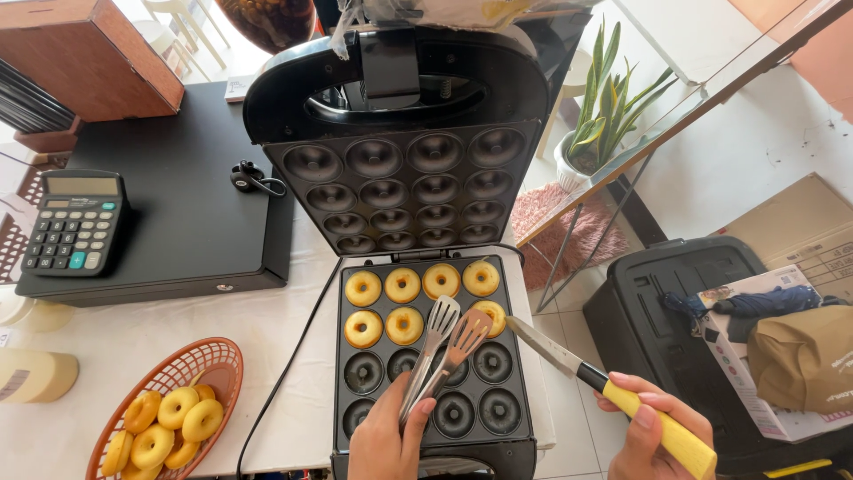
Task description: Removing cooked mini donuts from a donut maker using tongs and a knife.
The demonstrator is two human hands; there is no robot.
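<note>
White tabletop fills the head view, with tiled floor and a potted plant off to the right beyond a glass panel.

Head view: a black mini donut maker sits open at centre, lid tipped up and back with its moulds empty. On the lower plate seven golden donuts remain: four across the back row, two on the left of the second row, one at the right of the second row just under the tong tips. The nine other wells, the two front rows among them, show bare black metal, so by the look of it more than half the plate is already cleared.

An orange basket at lower left holds a pile of finished donuts, roughly seven visible, some cut off by the frame.

Left hand grips metal tongs near the hinge end, fingers wrapped around them; the tong blades stand slightly apart, tips hovering over the second row beside the right-hand donut, nothing pinched between them. Right hand is closed around the yellow handle of a knife, blade pointing toward the same donut, tip close to the plate edge.

Elsewhere: a black cash box with a calculator on it, a wooden box top left, a black bin with a brown bag on the right.
</note>
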